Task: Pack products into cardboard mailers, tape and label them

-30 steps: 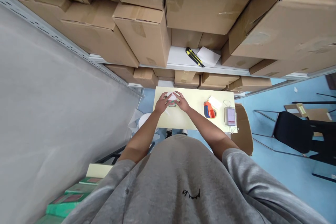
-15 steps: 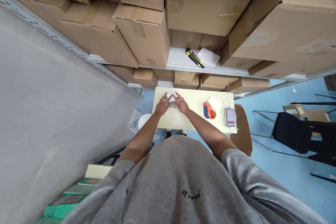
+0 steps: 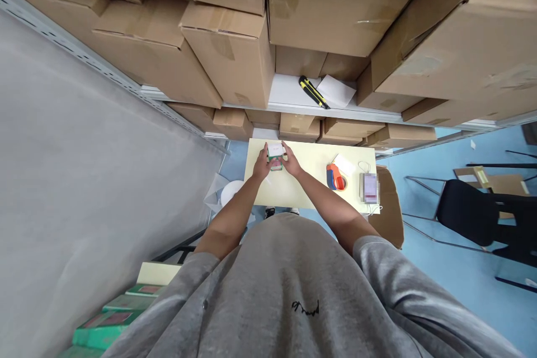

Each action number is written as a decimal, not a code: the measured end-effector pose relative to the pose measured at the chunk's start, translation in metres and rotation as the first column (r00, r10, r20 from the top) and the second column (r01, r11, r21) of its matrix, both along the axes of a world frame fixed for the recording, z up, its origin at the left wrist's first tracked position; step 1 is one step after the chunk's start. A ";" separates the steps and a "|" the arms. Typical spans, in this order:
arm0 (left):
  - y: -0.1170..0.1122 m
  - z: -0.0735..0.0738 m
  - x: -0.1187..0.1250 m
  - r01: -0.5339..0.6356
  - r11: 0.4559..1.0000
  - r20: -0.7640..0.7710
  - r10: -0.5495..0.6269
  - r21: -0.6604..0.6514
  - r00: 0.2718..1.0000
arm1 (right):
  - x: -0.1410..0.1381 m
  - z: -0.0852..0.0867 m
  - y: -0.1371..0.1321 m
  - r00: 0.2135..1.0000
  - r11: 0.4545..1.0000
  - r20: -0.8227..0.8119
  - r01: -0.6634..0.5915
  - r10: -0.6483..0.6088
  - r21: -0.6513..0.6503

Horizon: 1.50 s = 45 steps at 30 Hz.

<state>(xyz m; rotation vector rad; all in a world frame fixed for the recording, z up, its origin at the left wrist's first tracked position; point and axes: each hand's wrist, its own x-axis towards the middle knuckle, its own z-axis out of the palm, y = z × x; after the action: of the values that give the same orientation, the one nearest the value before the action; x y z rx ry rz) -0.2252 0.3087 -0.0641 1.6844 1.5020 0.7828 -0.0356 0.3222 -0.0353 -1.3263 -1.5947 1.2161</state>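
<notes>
Between my two hands, on the pale yellow table [image 3: 293, 190], is a small green box [image 3: 276, 166] with a pinkish-red patch on its face. A white paper label [image 3: 275, 149] lies over its far part, with faint marks too small to read. My left hand [image 3: 260, 165] grips the box's left side, and my right hand [image 3: 291, 163] grips its right side. Both thumbs rest over the near part of the box, and the other fingers run along its edges, partly hidden.
An orange-and-blue tape dispenser [image 3: 334, 177], white paper [image 3: 344, 164] and a blurred-out device [image 3: 370, 188] lie right on the table. Cardboard boxes [image 3: 226, 56] fill the shelves ahead; a yellow-black utility knife [image 3: 313, 92] lies there. Green boxes [image 3: 103, 329] are stacked lower left; a black chair [image 3: 461, 207] stands right.
My hands have shifted from lying with fingers spread across the white label to holding the box by both sides. More of the label and the green box face now shows.
</notes>
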 end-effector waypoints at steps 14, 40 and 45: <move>0.017 0.023 -0.020 0.180 0.976 -0.007 -0.182 -0.122 0.983 | 0.032 -0.004 0.020 0.984 0.983 0.045 -0.172 0.175 -0.064; 0.035 0.078 0.003 0.510 0.860 -0.581 -0.428 -0.024 0.692 | 0.024 0.007 -0.002 0.979 0.982 0.152 -0.116 0.138 -0.148; 0.026 0.071 0.001 0.470 0.882 -0.530 -0.383 0.033 0.756 | 0.024 0.010 -0.004 0.980 0.985 0.159 -0.095 0.118 -0.141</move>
<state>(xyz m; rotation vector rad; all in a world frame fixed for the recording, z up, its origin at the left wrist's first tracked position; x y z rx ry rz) -0.2243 0.3345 0.0067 2.3883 1.3052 0.2103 -0.0115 0.3180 -0.0250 -1.4763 -1.7477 1.3248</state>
